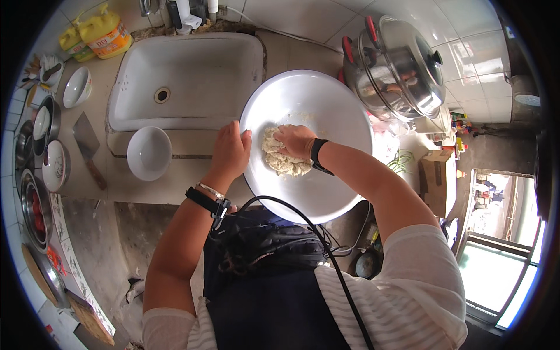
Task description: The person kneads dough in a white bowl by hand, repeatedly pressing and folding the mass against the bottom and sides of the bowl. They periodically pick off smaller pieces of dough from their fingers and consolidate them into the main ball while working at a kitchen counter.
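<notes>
A rough, shaggy mass of dough [284, 159] lies in the left part of a large white basin [337, 105]. My right hand [299, 141] presses into the dough, its fingers partly sunk in and hidden. Small bits of dough stick to the basin's inner wall above it. At the basin's left rim, my left hand [232, 148] rests with its palm against the outside and its thumb at the edge, steadying grip around the rim. A white bowl [149, 154] with what looks like clear liquid stands to the left of that hand.
A white sink [188, 105] is set into the counter behind the bowl. A cleaver [87, 142] with a wooden handle lies farther left, near several bowls. A steel steamer pot [389, 70] stands close behind the basin's right side. A black cable [306, 218] crosses before my body.
</notes>
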`<state>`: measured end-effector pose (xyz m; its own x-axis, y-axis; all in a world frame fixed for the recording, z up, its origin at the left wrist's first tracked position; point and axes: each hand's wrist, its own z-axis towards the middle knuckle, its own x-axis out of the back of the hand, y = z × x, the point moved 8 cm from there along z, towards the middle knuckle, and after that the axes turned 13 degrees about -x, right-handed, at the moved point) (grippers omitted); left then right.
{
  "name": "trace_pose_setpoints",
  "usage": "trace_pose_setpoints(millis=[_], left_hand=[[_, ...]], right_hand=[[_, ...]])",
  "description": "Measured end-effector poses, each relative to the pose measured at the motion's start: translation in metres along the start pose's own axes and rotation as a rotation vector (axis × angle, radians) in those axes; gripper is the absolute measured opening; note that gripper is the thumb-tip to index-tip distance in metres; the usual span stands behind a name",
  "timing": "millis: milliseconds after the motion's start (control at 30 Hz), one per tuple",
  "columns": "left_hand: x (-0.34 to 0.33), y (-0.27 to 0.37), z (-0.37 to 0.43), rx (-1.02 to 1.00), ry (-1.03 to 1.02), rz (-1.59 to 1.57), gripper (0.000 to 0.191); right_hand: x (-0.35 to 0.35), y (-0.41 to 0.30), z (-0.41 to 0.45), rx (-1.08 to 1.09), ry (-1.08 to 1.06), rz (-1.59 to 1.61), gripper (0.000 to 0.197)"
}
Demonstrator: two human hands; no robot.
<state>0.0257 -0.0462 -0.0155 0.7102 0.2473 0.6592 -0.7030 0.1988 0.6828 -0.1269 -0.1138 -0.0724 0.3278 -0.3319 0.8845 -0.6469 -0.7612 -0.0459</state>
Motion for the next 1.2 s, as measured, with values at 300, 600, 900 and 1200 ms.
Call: trace_pose_setpoints(millis=[300,600,900,1200], left_hand=[[-0.002,-0.009,-0.008,0.039,-0.013,0.013,0.025],[-0.001,-0.006,-0.003,0.057,0.004,0.025,0.026],[0.033,0.01,0.006,-0.01,0.211,0.247,0.067],[-0.022,0.119,0.016,0.392,-0.342,-1.127,0.042]], right_hand=[[0.042,-0.018,-0.064,0.05,-0.084,0.144,0.056],[0.001,-0.057,-0.076,0.123,-0.046,0.032,0.024],[0.019,0.045,-0.039,-0.195,0.034,0.455,0.06],[0.115,0.002,-0.138,0.433,0.122,2.836,0.071]])
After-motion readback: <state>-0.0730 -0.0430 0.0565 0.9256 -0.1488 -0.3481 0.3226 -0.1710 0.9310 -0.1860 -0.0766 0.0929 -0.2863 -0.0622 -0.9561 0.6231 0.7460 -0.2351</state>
